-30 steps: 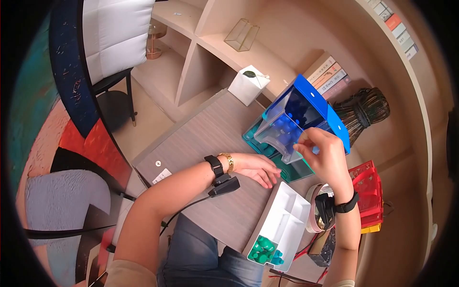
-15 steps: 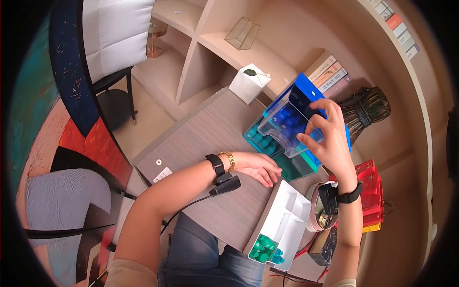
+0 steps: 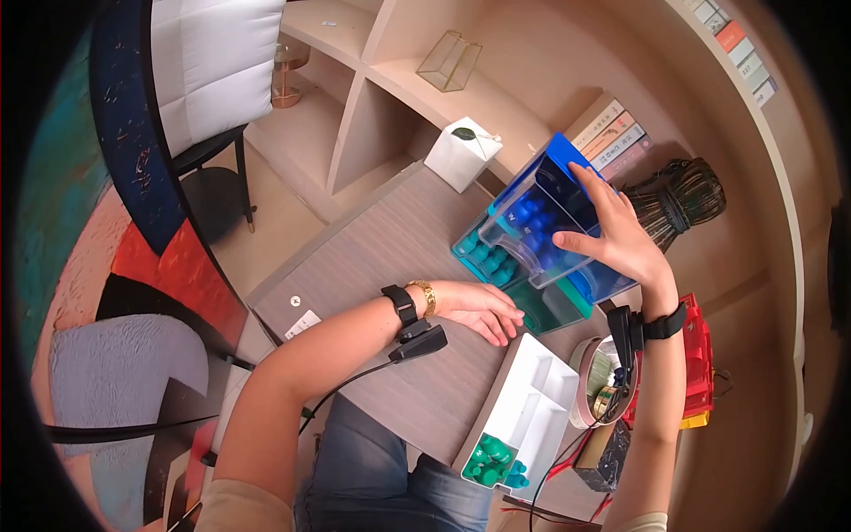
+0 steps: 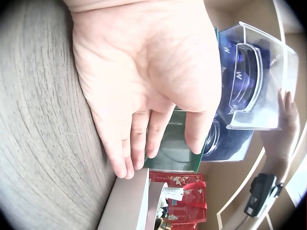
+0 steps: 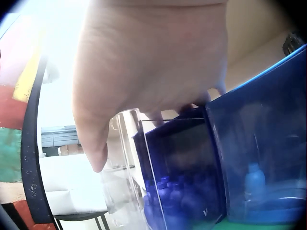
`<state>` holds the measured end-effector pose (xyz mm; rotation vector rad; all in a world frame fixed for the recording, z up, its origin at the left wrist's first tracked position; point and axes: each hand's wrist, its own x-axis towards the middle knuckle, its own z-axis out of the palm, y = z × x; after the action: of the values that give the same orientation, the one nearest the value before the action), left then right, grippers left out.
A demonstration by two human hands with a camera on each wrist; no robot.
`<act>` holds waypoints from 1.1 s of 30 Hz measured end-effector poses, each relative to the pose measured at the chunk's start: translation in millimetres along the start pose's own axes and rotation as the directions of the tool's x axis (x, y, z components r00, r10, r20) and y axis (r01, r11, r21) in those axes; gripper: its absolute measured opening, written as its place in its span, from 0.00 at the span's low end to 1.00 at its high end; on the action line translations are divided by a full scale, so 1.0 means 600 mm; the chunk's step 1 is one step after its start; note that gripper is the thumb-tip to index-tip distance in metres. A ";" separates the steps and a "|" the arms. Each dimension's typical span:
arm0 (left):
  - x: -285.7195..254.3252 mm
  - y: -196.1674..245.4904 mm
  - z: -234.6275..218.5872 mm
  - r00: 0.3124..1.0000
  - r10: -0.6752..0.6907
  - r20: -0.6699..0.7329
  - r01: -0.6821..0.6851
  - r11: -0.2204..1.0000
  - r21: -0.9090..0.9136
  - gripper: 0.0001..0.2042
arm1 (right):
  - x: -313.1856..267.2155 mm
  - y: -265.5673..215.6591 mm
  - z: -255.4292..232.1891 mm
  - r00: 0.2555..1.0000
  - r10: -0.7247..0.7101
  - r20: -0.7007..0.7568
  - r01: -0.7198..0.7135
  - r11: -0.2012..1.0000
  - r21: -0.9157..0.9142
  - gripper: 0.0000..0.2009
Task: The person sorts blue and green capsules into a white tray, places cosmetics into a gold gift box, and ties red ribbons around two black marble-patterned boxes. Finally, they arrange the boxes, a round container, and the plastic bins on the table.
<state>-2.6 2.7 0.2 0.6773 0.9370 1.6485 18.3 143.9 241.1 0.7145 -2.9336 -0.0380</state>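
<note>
My right hand (image 3: 625,239): open, fingers spread at the blue box; contact unclear. Left hand (image 3: 479,310): relaxed, holding nothing, beside the tray. Grey wood-grain table (image 3: 381,248) under everything. Blue plastic box (image 3: 557,149) sits atop a green one. Long white compartmented tray (image 3: 550,410) nearby. Clear plastic drawer (image 3: 511,254), pulled out of the blue box, holds small dark-blue bottles (image 3: 530,215). Small green bottles (image 3: 487,461) fill the tray's near-end compartment.

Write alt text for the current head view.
A person's open right hand is over a clear drawer of small blue bottles at a blue box. The left hand lies open at the table, near a white divided tray holding green items.
</note>
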 end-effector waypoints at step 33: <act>-0.005 0.003 0.006 1.000 0.001 -0.031 -0.001 1.000 0.006 0.20 | -0.152 -0.049 0.073 0.878 -0.025 -0.478 0.139 0.969 0.205 0.08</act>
<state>-0.2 0.4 3.7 0.6586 0.9641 1.6620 106.7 159.5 185.6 0.7523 -2.4549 0.4222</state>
